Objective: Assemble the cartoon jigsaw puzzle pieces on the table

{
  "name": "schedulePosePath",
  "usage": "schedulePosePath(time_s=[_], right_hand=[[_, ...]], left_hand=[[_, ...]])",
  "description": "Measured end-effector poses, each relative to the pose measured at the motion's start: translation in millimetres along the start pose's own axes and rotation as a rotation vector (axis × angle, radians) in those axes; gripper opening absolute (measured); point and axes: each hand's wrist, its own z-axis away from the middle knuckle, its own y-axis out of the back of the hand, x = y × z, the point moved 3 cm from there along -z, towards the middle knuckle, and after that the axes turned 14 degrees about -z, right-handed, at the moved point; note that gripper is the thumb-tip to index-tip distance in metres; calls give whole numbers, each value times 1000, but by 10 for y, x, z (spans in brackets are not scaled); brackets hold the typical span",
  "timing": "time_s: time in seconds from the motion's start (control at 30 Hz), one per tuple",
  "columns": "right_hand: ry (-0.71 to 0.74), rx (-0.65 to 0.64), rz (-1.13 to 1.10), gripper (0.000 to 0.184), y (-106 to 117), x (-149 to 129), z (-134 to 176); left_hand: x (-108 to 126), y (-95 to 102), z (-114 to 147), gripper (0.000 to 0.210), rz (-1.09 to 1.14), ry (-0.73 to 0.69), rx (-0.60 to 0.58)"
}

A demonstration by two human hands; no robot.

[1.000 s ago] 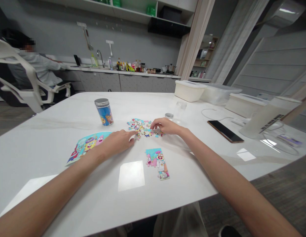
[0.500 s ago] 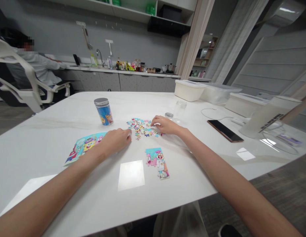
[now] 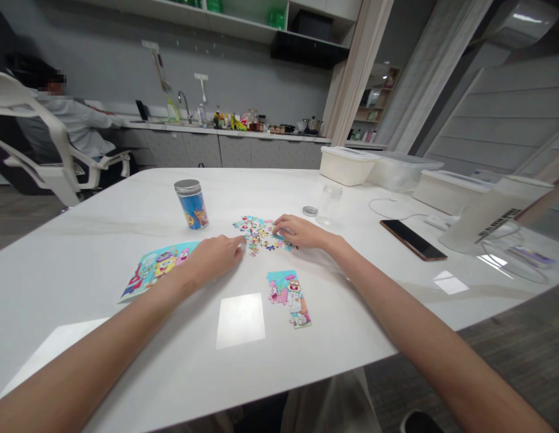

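A loose heap of small jigsaw puzzle pieces (image 3: 260, 231) lies in the middle of the white table (image 3: 180, 355). At the heap's left edge is my left hand (image 3: 219, 255), its fingers curled and the index tip beside the pieces; what they hold, if anything, is hidden. Over the right side of the heap, my right hand (image 3: 300, 231) reaches down with fingers bent and apart, tips among the pieces. Nearer me lies a joined section of puzzle (image 3: 289, 294) showing a pink starfish and another cartoon figure. A printed picture sheet (image 3: 155, 267) lies partly beneath my left forearm.
A blue picture jar with a silver lid (image 3: 192, 205) stands behind my left hand. Behind the right one are a clear jar (image 3: 329, 205) and a loose lid (image 3: 310, 211). Rightward sit a phone (image 3: 412, 239), a white pitcher (image 3: 480, 219) and storage boxes (image 3: 347, 165). A person (image 3: 76, 123) sits far left.
My left hand has shifted slightly right, up to the edge of the heap. My right hand's fingers have moved slightly left and lower onto the pieces.
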Motion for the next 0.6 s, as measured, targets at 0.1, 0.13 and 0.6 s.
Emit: schedulePosePath(time_s=[0.1,0.13,0.6], right_hand=[[-40,13,-2,28,-14,26,-8],[-56,6,-5,27,-22,32,-9],[-162,-44,18,33,-51,21,-9]], left_hand=[[10,-5,-2,43,-3,-27,2],[14,-6,-2,44,-3,-34,1],[38,181,-205,58,-92,128,-58]])
